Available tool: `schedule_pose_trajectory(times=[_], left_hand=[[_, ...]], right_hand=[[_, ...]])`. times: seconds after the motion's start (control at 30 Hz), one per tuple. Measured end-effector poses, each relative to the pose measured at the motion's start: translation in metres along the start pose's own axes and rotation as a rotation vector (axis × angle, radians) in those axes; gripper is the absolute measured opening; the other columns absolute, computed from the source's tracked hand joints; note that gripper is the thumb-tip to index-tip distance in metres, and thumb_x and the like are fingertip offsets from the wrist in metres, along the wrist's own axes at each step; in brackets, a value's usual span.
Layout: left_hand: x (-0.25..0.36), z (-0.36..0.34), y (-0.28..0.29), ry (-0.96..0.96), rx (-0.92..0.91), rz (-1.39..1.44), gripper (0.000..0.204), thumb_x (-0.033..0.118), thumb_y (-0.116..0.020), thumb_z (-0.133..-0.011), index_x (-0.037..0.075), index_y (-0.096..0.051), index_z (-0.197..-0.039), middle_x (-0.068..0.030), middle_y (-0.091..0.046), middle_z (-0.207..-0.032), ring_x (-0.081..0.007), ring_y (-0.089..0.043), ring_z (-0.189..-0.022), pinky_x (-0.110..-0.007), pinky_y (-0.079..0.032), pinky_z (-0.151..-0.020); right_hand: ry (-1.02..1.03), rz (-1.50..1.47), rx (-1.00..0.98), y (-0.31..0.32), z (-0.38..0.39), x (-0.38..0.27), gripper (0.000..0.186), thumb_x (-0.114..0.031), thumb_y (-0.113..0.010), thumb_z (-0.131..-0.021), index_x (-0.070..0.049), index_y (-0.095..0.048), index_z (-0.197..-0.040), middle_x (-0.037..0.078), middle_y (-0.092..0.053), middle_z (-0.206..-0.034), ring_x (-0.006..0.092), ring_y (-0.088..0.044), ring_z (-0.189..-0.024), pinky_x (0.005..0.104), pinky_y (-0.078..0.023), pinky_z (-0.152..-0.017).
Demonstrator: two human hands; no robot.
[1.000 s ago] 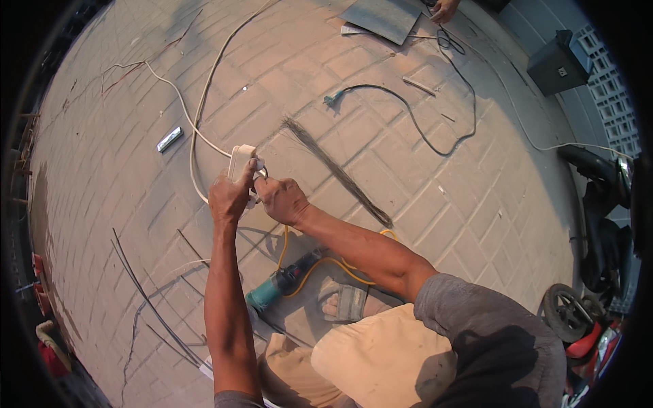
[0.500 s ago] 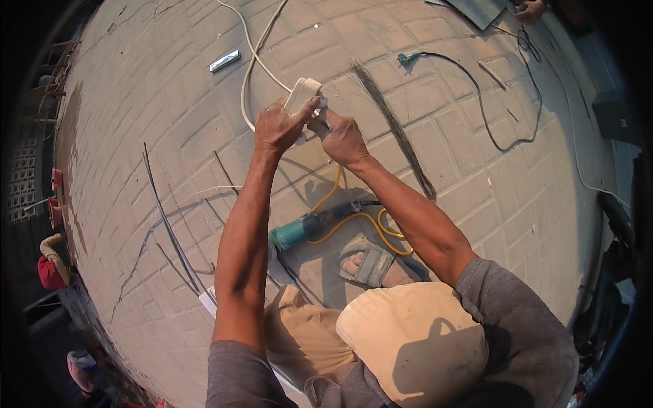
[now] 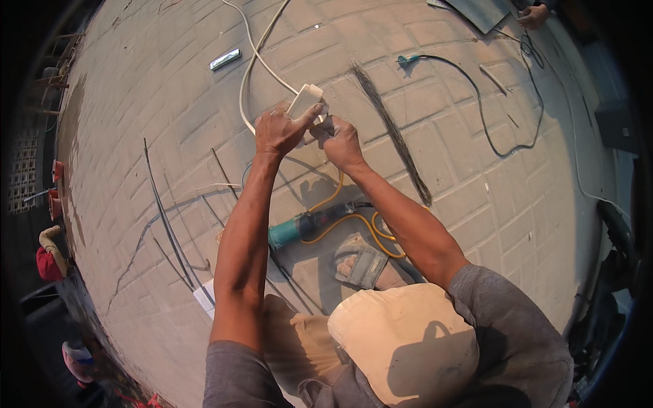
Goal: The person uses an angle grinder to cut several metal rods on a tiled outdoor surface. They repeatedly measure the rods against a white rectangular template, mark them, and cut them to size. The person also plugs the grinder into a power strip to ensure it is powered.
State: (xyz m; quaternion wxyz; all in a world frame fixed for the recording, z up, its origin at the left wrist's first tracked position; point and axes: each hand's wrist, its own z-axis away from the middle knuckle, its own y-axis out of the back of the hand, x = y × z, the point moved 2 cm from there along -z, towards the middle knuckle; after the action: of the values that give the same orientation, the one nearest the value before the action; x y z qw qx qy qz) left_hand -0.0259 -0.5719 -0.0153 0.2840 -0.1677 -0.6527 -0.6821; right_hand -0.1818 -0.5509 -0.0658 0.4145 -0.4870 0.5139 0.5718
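Note:
My left hand point(image 3: 277, 129) is closed round a white extension socket point(image 3: 306, 100), its thumb along the near side. White cable point(image 3: 275, 75) leads away from the socket. Close against it, my right hand point(image 3: 342, 143) pinches what looks like a plug, mostly covered by the fingers. A yellow cord point(image 3: 335, 194) hangs below that hand and loops by the power tool. The green and black angle grinder point(image 3: 292, 230) lies on the ground between my forearms, close to my sandalled foot point(image 3: 364, 265).
A bundle of thin wires point(image 3: 391, 132) lies right of my hands. Beyond it a dark cord with a green plug point(image 3: 408, 61) curves over the paving. Dark rods point(image 3: 166, 217) lie left; a shiny packet point(image 3: 225, 60) lies ahead. Another person's hand point(image 3: 534, 16) is by a metal sheet point(image 3: 479, 12).
Both hands stay together at the socket, with the socket tilted slightly and shifted a little. My head and trunk have moved slightly left.

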Motion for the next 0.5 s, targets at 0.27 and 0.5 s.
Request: schedule_pose_trajectory(times=[0.27, 0.5], left_hand=[[-0.025, -0.034, 0.048, 0.124, 0.11, 0.048, 0.088, 0.085, -0.057, -0.079, 0.001, -0.075, -0.098, -0.0215, -0.073, -0.079, -0.0332, -0.075, -0.081, -0.046, -0.058, -0.075], [-0.058, -0.04, 0.06, 0.155, 0.176, 0.084, 0.088, 0.086, -0.057, -0.079, 0.001, -0.074, -0.095, -0.0181, -0.072, -0.079, -0.028, -0.073, -0.077, -0.042, -0.057, -0.071]], right_hand=[[-0.269, 0.098, 0.121, 0.052, 0.004, 0.066, 0.026, -0.021, -0.074, -0.088, 0.003, -0.066, -0.089, 0.015, -0.07, -0.075, 0.0237, -0.068, -0.069, 0.0393, -0.052, -0.065], [-0.156, 0.274, -0.139, 0.067, -0.028, 0.051, 0.037, -0.034, -0.068, -0.094, 0.003, -0.073, -0.088, 0.018, -0.071, -0.079, 0.0303, -0.064, -0.077, 0.0395, -0.05, -0.075]])
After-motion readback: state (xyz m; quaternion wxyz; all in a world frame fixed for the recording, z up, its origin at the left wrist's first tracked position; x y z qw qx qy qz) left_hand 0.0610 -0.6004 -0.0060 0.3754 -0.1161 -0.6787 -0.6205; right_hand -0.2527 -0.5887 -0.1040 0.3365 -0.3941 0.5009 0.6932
